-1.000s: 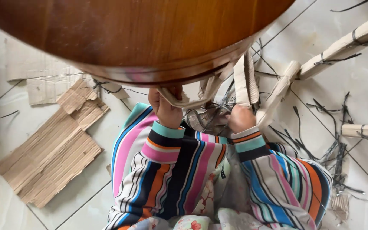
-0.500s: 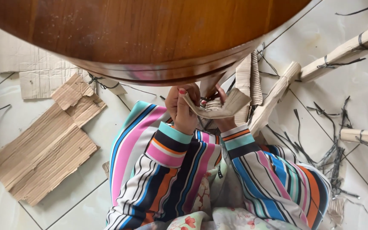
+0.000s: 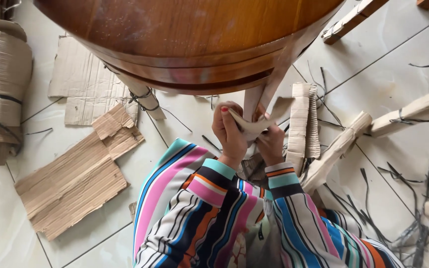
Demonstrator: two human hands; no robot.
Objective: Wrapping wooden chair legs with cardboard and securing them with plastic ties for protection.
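The left hand (image 3: pixel 230 133) and the right hand (image 3: pixel 271 144) meet just below the rim of a round wooden table (image 3: pixel 189 34), at the top of one of its legs (image 3: pixel 263 97); between them runs a strip of brown cardboard wrapping (image 3: pixel 254 124), bent around the leg and folded over at its upper edge; the left grip is curled shut on the strip, thumb and fingers pinching it from the outer side; the right grip is pressed closed on the same strip lower down, its fingertips tucked under the fold; both forearms wear sleeves striped in pink, blue, black and orange (image 3: pixel 194 208).

Just right of the hands a corrugated cardboard piece (image 3: pixel 305 124) stands on edge against the leg area; farther right lie wrapped table legs (image 3: pixel 413 111), bound with dark strapping, on the white tiled floor (image 3: pixel 388 64); loose black strap offcuts (image 3: pixel 413 218) are scattered near them.

To the left a second table leg (image 3: pixel 142 97), wrapped and tied, reaches the floor; flat cardboard sheets (image 3: pixel 70 183) lie beside it, and a roll of corrugated cardboard (image 3: pixel 1 89) tied with a black strap sits at the far left edge.
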